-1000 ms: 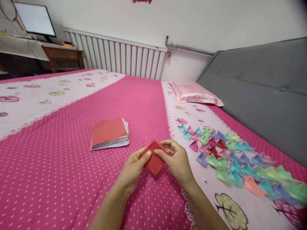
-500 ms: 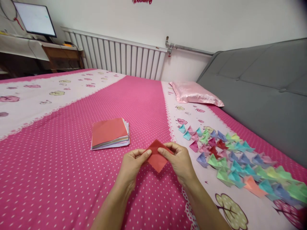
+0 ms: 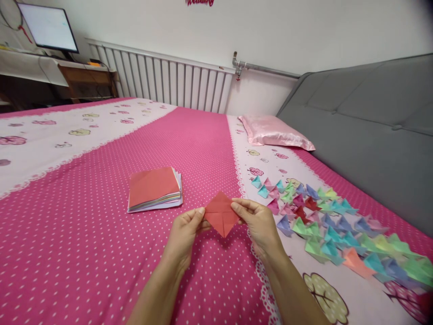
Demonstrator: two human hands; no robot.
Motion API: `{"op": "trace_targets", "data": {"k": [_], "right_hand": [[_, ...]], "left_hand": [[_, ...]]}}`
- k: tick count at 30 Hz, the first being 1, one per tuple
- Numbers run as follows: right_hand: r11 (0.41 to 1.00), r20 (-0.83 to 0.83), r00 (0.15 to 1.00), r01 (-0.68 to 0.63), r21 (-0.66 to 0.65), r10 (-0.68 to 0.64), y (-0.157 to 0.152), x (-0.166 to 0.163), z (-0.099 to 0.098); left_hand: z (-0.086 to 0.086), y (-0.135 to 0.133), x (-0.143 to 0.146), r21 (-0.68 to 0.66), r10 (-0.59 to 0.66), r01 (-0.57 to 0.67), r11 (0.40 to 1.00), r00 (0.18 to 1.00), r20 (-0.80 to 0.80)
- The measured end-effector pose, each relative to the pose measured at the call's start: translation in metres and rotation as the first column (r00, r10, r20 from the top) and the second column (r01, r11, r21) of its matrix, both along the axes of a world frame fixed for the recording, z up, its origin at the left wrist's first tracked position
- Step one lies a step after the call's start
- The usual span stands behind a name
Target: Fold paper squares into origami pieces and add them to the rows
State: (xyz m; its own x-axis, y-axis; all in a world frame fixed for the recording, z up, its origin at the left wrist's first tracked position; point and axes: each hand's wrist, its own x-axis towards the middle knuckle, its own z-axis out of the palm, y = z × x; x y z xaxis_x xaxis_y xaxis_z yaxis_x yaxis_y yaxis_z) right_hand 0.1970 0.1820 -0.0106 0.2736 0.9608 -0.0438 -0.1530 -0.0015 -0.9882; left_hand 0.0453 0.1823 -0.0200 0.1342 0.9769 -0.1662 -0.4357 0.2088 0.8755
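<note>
A red square of origami paper, turned like a diamond with crease lines across its middle, is held above the bed. My left hand pinches its left corner between thumb and fingers. Its right corner is gripped the same way by my right hand. Left of my hands lies a stack of coloured paper squares with a red sheet on top. Many folded paper boats in several colours stand in rows to the right of my right hand.
The bedspread is pink with white dots and printed white bands. A pink pillow rests near the grey headboard. Beyond the bed are a white radiator and a desk with a monitor.
My thumbs have moved outward from the paper's middle to its side corners, so more of its face and creases show. The paper has risen slightly. The stack and boats stay put.
</note>
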Motion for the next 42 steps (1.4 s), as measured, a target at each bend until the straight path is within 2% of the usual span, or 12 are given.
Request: {"op": "trace_targets", "data": {"k": [6, 13, 22, 35, 42], "right_hand": [[1.0, 0.004, 1.0, 0.025, 0.01, -0.025, 0.0016, 0.0022, -0.0005], [0.996, 0.032, 0.996, 0.076, 0.04, -0.078, 0.0038, 0.0038, -0.002], [0.991, 0.163, 0.983, 0.064, 0.115, -0.083, -0.0022, -0.0009, 0.0045], [0.984, 0.244, 0.967, 0.031, 0.176, -0.074, -0.0048, -0.0024, 0.0064], [0.983, 0.2, 0.976, 0.055, 0.174, -0.09, -0.0024, -0.0003, 0.0043]], "left_hand": [[0.0028, -0.0002, 0.0008, 0.002, 0.017, -0.017, 1.0, 1.0, -0.011], [0.006, -0.001, -0.0026, -0.073, 0.135, -0.13, 0.989, 0.988, 0.071], [0.0042, -0.0003, -0.0015, -0.019, 0.268, -0.272, 0.962, 0.955, -0.131], [0.0031, 0.0008, -0.0031, -0.006, 0.265, -0.274, 0.962, 0.936, -0.231], [0.0036, 0.0017, -0.0034, -0.014, 0.275, -0.286, 0.958, 0.931, -0.24]]}}
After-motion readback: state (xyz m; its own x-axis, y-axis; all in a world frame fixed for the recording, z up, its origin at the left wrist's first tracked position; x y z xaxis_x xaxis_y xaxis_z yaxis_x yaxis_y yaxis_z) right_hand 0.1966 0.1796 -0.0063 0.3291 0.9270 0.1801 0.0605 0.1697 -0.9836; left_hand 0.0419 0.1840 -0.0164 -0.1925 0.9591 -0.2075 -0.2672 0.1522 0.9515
